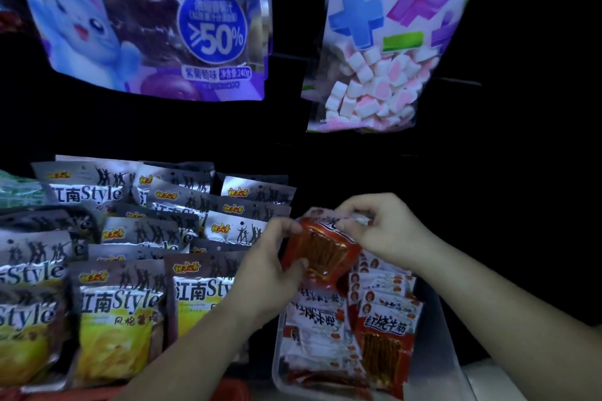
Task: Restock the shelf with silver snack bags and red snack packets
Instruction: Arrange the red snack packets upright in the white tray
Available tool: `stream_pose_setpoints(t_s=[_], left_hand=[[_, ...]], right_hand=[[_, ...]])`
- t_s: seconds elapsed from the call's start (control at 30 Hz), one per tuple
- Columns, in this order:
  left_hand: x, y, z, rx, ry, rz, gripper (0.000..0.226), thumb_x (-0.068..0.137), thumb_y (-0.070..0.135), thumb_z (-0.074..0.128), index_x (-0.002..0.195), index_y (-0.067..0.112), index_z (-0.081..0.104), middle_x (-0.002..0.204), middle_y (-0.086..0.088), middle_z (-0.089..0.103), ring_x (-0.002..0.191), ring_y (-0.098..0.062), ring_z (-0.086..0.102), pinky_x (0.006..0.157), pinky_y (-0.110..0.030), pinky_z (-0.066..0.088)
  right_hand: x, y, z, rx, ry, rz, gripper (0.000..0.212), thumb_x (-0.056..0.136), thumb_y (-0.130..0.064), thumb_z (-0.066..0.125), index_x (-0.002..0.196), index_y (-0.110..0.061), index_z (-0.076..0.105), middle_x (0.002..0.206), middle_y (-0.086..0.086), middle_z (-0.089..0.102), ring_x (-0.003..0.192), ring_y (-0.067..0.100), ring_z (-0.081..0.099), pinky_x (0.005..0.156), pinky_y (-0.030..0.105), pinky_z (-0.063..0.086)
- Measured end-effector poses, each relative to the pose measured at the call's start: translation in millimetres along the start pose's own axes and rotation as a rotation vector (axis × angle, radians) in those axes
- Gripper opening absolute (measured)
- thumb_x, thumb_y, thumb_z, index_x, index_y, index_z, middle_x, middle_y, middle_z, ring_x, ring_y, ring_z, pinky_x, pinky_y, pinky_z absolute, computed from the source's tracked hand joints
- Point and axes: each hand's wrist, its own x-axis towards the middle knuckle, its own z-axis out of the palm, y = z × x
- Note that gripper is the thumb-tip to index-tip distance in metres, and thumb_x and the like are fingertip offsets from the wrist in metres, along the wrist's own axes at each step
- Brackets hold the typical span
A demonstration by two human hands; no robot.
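Tray [440, 365] with red snack packets [387, 345]

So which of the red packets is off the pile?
The red packet held between the left hand and right hand, raised above the tray; the other packets lie stacked in it.

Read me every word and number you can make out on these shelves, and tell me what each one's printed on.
"≥50%", "紫葡萄味", "净含量:240g": purple cat bag.
"江南Style": silver snack bags.
"红烧牛筋": red snack packets.
Held red snack packet: text unreadable.
Marshmallow bag red label, orange logos on the silver bags, all small print: too blurred.
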Motion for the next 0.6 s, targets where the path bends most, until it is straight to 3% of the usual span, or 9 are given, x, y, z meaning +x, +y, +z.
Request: stream_pose_setpoints(t_s=[0.07,0.13,0.2,0.3,0.37,0.4,0.47,0.53,0.6], left_hand=[[-6.8,13.3,-1.1,-0.074,0.022,-0.005,0.041,0.092,0.004,0.071,0.107,0.036,0.05,0.106,0.006,0.07,0.097,-0.019,0.07,0.078,-0.044,0.063],[-17.6,28.6,-2.2,-0.185,0.053,-0.02,0.039,0.09,-0.001,0.072,0.106,0.029,0.051,0.102,-0.005,0.071,0.094,-0.023,0.071,0.075,-0.042,0.064],[-30.8,45.7,-5.6,-0.265,0.047,-0.02,0.043,0.092,-0.002,0.071,0.116,0.028,0.052,0.102,-0.009,0.072,0.094,-0.023,0.073,0.075,-0.04,0.063],[-49.0,69.0,-8.8,-0.243,0.017,0.038,0.07,0.094,0.002,0.07,0.144,0.042,0.042,0.099,-0.005,0.074,0.098,-0.021,0.073,0.083,-0.042,0.062],[-59.7,81.0,-11.0,-0.244,0.021,0.048,0.074,0.094,0.002,0.069,0.146,0.046,0.043,0.1,-0.003,0.074,0.099,-0.02,0.072,0.086,-0.043,0.062],[-66.3,85.1,-11.4,-0.255,0.035,0.048,0.073,0.094,0.002,0.07,0.143,0.051,0.046,0.102,-0.003,0.075,0.101,-0.02,0.072,0.088,-0.043,0.061],[-79.8,91.8,-9.7,-0.312,0.075,0.033,0.074,0.093,0.004,0.071,0.138,0.058,0.049,0.107,-0.007,0.074,0.105,-0.021,0.071,0.091,-0.046,0.06],[-93.8,96.9,-7.6,-0.381,0.121,0.028,0.072,0.092,0.002,0.072,0.137,0.055,0.052,0.105,-0.012,0.074,0.102,-0.019,0.07,0.091,-0.048,0.06],[-107.1,100.1,-5.5,-0.395,0.134,0.035,0.067,0.091,-0.001,0.072,0.137,0.045,0.056,0.092,0.001,0.074,0.088,-0.013,0.071,0.082,-0.036,0.061]], right_hand=[[-12.2,-21.1,-9.1,0.108,0.079,0.065,0.017,0.096,-0.025,0.072,0.113,-0.024,0.072,0.116,-0.008,0.068,0.111,0.007,0.063,0.099,0.036,0.054],[-30.0,-37.7,-11.3,0.213,0.236,0.184,0.044,0.09,-0.034,0.078,0.131,-0.032,0.062,0.123,-0.008,0.061,0.115,0.012,0.061,0.099,0.037,0.054],[-51.4,-51.0,-9.8,0.278,0.318,0.278,0.064,0.089,-0.036,0.079,0.145,-0.039,0.049,0.128,-0.005,0.057,0.115,0.018,0.061,0.096,0.042,0.057],[-79.8,-73.8,-2.2,0.386,0.317,0.32,0.072,0.094,-0.022,0.074,0.152,-0.045,0.037,0.144,-0.003,0.053,0.132,0.021,0.055,0.105,0.046,0.053],[-96.4,-94.9,-2.6,0.453,0.37,0.322,0.082,0.095,-0.02,0.073,0.156,-0.048,0.026,0.152,-0.003,0.046,0.139,0.018,0.047,0.111,0.042,0.047],[-102.7,-103.7,-2.6,0.48,0.411,0.32,0.086,0.095,-0.018,0.073,0.157,-0.048,0.022,0.147,-0.005,0.049,0.133,0.015,0.051,0.107,0.035,0.049],[-113.7,-114.4,-4.6,0.525,0.457,0.34,0.089,0.094,-0.013,0.073,0.157,-0.048,0.022,0.122,-0.012,0.058,0.105,0.003,0.059,0.085,0.017,0.048],[-126.5,-119.6,-1.6,0.556,0.433,0.372,0.084,0.093,-0.006,0.073,0.153,-0.047,0.032,0.107,-0.011,0.062,0.092,0.001,0.062,0.076,0.019,0.051],[-138.0,-120.7,5.9,0.594,0.391,0.393,0.077,0.09,0.0,0.074,0.145,-0.045,0.045,0.105,-0.003,0.069,0.091,0.011,0.07,0.078,0.027,0.057]])
